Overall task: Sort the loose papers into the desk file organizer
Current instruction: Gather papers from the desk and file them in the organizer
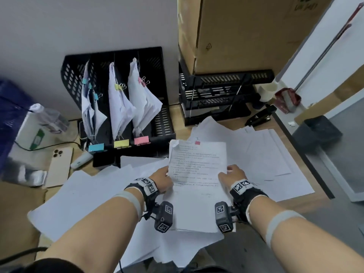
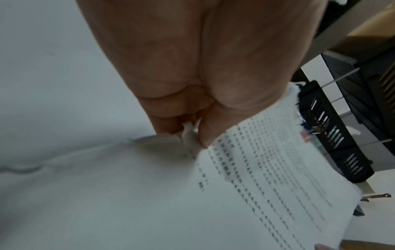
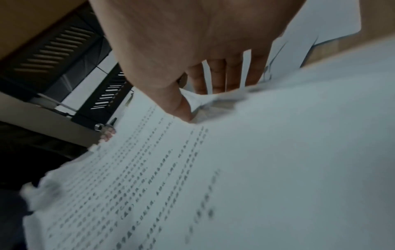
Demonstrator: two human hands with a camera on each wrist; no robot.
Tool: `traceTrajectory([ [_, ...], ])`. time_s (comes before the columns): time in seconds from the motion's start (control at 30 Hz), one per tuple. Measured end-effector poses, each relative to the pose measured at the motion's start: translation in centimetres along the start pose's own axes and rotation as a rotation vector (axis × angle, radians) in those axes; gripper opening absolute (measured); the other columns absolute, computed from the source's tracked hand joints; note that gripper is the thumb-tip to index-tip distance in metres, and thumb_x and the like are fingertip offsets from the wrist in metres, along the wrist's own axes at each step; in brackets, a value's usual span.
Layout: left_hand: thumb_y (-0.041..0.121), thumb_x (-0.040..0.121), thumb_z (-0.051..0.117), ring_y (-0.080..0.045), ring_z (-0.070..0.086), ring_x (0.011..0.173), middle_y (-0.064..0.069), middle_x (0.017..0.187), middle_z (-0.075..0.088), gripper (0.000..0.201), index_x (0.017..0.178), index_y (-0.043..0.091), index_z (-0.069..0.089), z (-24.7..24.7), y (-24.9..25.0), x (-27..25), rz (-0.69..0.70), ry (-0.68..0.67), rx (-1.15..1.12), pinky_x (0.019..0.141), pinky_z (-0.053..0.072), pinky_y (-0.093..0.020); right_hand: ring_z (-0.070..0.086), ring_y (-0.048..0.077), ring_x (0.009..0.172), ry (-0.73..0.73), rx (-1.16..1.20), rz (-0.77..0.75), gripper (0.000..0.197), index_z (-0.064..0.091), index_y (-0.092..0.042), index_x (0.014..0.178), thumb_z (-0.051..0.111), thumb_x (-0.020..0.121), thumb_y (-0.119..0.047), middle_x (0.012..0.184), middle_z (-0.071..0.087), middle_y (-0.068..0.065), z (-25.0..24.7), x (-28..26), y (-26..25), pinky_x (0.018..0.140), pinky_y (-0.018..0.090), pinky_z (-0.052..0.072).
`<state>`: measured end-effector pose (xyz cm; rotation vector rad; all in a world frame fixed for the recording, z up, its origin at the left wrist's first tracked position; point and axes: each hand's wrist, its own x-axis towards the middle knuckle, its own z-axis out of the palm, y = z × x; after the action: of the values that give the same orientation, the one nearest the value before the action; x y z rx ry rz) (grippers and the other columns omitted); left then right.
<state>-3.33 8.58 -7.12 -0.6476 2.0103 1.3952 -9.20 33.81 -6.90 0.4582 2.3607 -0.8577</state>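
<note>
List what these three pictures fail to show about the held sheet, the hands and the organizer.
- Sheet text: too small in head view, blurred in both wrist views.
- Left hand fingertips: behind the sheet's edge, head view.
- Organizer rightmost slot: contents not visible, head view.
- Right hand fingertips: under the sheet, right wrist view.

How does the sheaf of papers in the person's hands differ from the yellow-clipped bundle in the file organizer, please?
The held sheaf lies nearly flat above the loose sheets, gripped by the left hand and right hand; the yellow-clipped bundle stands on edge in the file organizer. The held sheaf carries a pink clip at its top edge; the bundle's are yellow. Both are white clipped papers.
</note>
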Motion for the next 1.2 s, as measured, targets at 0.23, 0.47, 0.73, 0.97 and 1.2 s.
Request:
traceTrajectory([
  [0.23, 0.001, 0.067, 0.056, -0.033, 0.068, 0.105, -0.011, 0.119, 0.072, 0.059, 0.124, 0.016, 0.061, -7.0, -3.9, -4.3, 0.024, 0.029, -0.033, 0.09, 0.058, -0.052, 0.061, 0.025, 0.094, -0.068, 0.231, -0.232, 0.029, 0.069, -0.012, 0.107, 0.05, 0.086, -0.003, 0.104, 0.069, 0.006, 4.6, -5.4, -6.7, 0.077, 0.026, 0.046],
  [0.47, 0.016, 0.096, 0.065, -0.029, 0.069, 0.109, -0.009, 0.118, 0.073, 0.015, 0.11, 0.016, 0.068, -12.3, -7.2, -8.0, 0.058, 0.184, -0.235, 0.097, 0.055, -0.052, 0.056, 0.024, 0.092, -0.082, 0.22, -0.332, 0.032, 0.066, -0.006, 0.109, 0.044, 0.087, 0.003, 0.099, 0.063, 0.006, 9.4, -10.0, -10.3, 0.078, 0.025, 0.042],
  [0.73, 0.035, 0.094, 0.067, -0.012, 0.068, 0.082, 0.004, 0.095, 0.075, 0.017, 0.097, 0.02, 0.073, -15.9, -5.5, -10.9, 0.2, 0.249, -0.122, 0.067, 0.054, -0.025, 0.055, 0.022, 0.085, 0.026, 0.319, -0.395, 0.023, 0.065, -0.005, 0.107, 0.047, 0.093, -0.008, 0.098, 0.064, 0.01, 10.0, -11.9, -12.8, 0.061, 0.024, 0.04],
  [0.97, 0.034, 0.095, 0.066, -0.011, 0.048, 0.049, 0.002, 0.066, 0.062, 0.025, 0.089, 0.01, 0.069, -17.4, -2.6, -11.9, 0.286, 0.274, -0.03, 0.046, 0.04, -0.022, 0.06, 0.029, 0.091, 0.161, 0.337, -0.37, 0.024, 0.053, -0.01, 0.11, 0.059, 0.087, -0.017, 0.102, 0.063, 0.01, 8.6, -11.7, -15.2, 0.081, 0.032, 0.047],
  [1.2, 0.026, 0.099, 0.061, -0.005, 0.057, 0.039, -0.011, 0.068, 0.064, 0.024, 0.085, 0.007, 0.066, -16.6, 3.2, -12.8, 0.474, 0.291, -0.084, 0.042, 0.049, -0.017, 0.06, 0.014, 0.079, 0.058, 0.146, -0.591, 0.084, 0.033, -0.019, 0.133, 0.082, 0.069, -0.042, 0.092, 0.057, -0.002, 7.1, -13.7, -17.8, 0.07, 0.029, 0.052],
])
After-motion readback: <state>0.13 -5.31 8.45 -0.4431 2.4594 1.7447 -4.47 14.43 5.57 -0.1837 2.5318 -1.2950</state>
